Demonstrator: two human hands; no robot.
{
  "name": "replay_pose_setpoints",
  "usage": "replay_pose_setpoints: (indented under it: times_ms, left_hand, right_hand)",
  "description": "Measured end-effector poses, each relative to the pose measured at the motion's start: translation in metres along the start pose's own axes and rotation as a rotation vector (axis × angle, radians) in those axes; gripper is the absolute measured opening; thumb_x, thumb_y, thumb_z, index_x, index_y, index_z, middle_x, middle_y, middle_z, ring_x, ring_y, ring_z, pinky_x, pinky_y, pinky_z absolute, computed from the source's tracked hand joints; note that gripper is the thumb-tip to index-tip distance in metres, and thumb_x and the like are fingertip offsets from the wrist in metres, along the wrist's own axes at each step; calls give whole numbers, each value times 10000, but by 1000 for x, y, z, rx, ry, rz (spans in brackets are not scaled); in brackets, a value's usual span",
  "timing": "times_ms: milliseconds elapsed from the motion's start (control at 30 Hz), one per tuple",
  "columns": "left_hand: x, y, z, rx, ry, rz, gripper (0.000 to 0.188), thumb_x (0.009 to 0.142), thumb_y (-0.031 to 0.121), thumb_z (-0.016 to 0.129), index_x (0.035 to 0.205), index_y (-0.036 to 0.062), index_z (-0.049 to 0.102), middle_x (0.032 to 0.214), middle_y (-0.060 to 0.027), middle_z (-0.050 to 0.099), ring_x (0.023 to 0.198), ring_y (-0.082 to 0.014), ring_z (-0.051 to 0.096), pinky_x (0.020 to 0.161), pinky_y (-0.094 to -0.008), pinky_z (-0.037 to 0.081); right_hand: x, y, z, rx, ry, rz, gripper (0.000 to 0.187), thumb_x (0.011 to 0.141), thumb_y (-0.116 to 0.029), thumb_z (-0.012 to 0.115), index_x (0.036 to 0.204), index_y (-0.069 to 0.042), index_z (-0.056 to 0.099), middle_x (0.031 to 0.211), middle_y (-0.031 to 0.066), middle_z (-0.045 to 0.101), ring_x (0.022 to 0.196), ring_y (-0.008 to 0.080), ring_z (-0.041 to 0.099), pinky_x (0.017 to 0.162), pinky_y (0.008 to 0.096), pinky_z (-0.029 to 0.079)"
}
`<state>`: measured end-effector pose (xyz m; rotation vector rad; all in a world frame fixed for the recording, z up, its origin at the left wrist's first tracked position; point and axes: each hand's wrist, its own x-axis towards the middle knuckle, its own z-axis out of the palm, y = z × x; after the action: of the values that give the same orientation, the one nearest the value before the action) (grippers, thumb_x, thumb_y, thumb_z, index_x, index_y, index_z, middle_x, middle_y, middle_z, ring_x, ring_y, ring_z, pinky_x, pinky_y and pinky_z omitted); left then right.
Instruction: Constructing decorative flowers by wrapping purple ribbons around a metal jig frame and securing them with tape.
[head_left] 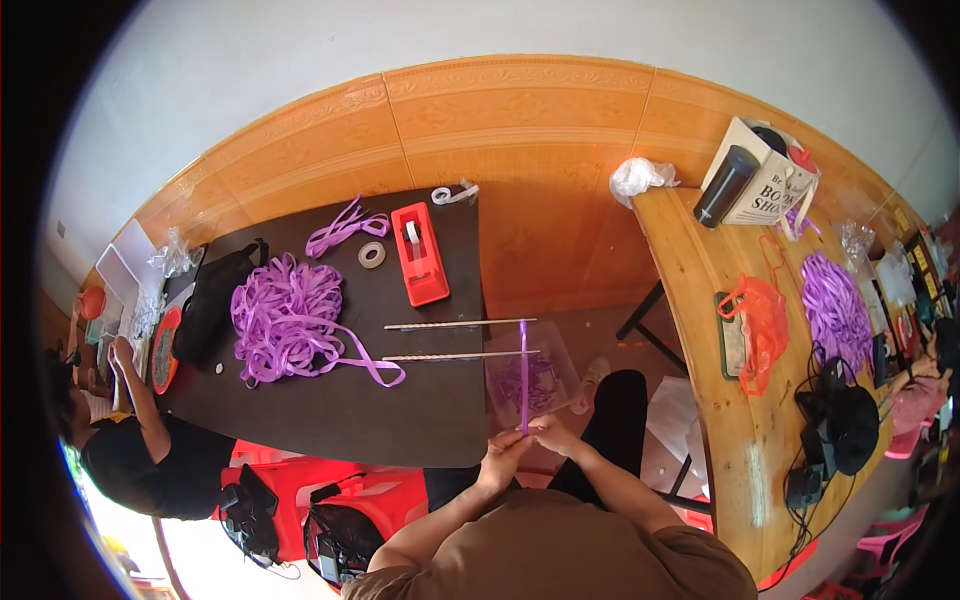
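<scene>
Purple ribbon (523,372) runs taut from both hands up across two thin sticks (460,340) overhanging the dark counter (400,410); the left hand (503,452) and right hand (553,433) pinch its near end together, keeping it straight for wrapping.

We see a narrow purple ribbon strip (523,375) pulled taut, running straight up from where it is pinched at its lower end. It crosses two thin sticks (460,340) that lie side by side, jutting off the dark table's right edge. The strip's top end reaches the upper stick.
</scene>
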<state>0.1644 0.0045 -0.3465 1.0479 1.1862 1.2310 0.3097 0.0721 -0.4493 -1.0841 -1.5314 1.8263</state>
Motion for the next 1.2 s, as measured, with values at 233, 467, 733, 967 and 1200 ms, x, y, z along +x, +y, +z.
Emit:
replay_pose_setpoints:
  times_ms: [233, 467, 733, 967, 1200]
  left_hand:
    - [16, -1, -1, 378, 136, 37, 130, 809, 48, 663, 920, -18, 680, 819, -70, 666, 728, -79, 594, 638, -223, 463]
    - [19, 1, -5, 64, -29, -94, 113, 806, 61, 672, 888, -16, 685, 775, -45, 668, 717, -54, 576, 631, -214, 461]
    - [-15, -41, -29, 371, -238, -195, 194, 762, 185, 727, 866, 27, 684, 690, -51, 646, 631, -99, 586, 577, -246, 471]
    - [-23, -35, -20, 399, -43, -6, 153, 765, 162, 721, 843, 36, 683, 743, -60, 601, 621, -140, 598, 574, -270, 479]
    - [8, 4, 3, 351, 191, 143, 81, 751, 42, 704, 768, -14, 647, 795, -80, 599, 629, -125, 565, 572, -241, 456]
  right_hand:
    - [-34, -12, 7, -6, -264, 35, 111, 813, -32, 610, 857, 56, 660, 830, 67, 629, 816, 141, 585, 786, 271, 459]
    - [-52, -23, 1, 204, -306, 119, 88, 791, -5, 632, 845, 55, 666, 879, 92, 642, 909, 177, 612, 867, 293, 465]
    - [-43, -2, -3, 147, -293, 305, 124, 838, -86, 644, 873, 29, 671, 805, 43, 664, 738, 91, 607, 676, 200, 477]
    - [-45, -6, 6, 259, -224, 298, 147, 834, -102, 644, 911, 20, 668, 762, 20, 648, 657, 62, 559, 582, 187, 425]
    - [-53, -32, 4, 186, -302, 262, 157, 799, -70, 640, 905, 42, 669, 851, 72, 663, 822, 129, 613, 775, 248, 479]
